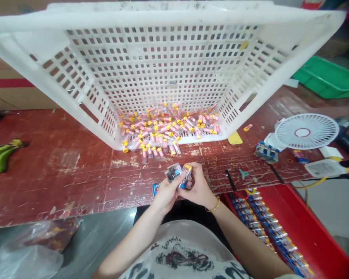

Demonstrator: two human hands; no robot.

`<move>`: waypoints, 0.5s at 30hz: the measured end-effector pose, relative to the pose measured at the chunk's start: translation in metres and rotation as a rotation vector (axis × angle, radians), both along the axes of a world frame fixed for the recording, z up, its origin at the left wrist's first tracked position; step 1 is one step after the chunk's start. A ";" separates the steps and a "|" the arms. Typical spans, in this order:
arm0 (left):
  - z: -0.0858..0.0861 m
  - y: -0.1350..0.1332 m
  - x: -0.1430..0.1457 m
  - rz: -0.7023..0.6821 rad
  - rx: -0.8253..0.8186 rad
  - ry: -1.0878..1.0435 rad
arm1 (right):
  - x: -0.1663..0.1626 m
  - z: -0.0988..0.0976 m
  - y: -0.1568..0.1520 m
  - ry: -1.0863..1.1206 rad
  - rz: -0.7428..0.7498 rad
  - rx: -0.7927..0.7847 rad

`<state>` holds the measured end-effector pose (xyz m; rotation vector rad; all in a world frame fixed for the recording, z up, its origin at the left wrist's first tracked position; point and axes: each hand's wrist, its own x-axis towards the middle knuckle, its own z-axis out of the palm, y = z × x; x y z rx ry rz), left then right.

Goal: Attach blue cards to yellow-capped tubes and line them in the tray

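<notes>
- Grip: the left hand point(165, 193) is closed on a dark-faced clear pack point(173, 171), its thumb pressing over the yellow-ended pack point(187, 172).
- The right hand point(200, 188) clamps that same yellow-ended pack, forefinger near the top end, thumb near the bottom; so 2 hands share 1 piece.
- Position: both held packs are in front of the person, over the near strip of the table point(75, 151). Small print unreadable.
- A blue pack point(155, 189) lies just beside the left hand, partly hidden by it.
- Risk (judged): slick plastic and 2 pieces in the fingers could let 1 slide out if the left thumb lifts early.
- Risk (judged): the front edge is close under the wrists; a dropped piece, or the blue pack nudged by a sleeveless forearm, could fall off.
- Ahead: the white basket point(168, 17) has its mouth toward the person. Yellow-capped tubes point(163, 128) heap inside, some past the lower rim; a bump there could roll more out.
- Room: widest to the left, as far as the bananas point(2, 157); forward reach ends at the rim.
- Right side is tighter: green scissors point(244, 174), a bundle of blue packs point(266, 152), the fan point(306, 131).
- Below the edge, right: a red tray point(322, 236) bearing 2 visible rows of packs point(275, 226).
</notes>
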<state>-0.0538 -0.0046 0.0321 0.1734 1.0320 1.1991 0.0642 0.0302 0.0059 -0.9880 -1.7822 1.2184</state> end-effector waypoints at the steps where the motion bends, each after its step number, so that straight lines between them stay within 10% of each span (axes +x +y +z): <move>1: 0.001 -0.001 0.001 0.010 -0.008 0.003 | 0.000 -0.001 -0.001 0.007 -0.004 -0.009; 10: -0.005 0.001 0.000 0.026 0.003 0.087 | 0.000 0.007 -0.005 0.045 -0.055 0.063; 15: -0.018 -0.002 -0.006 -0.078 0.051 0.214 | 0.099 -0.016 -0.013 -0.148 -0.309 0.028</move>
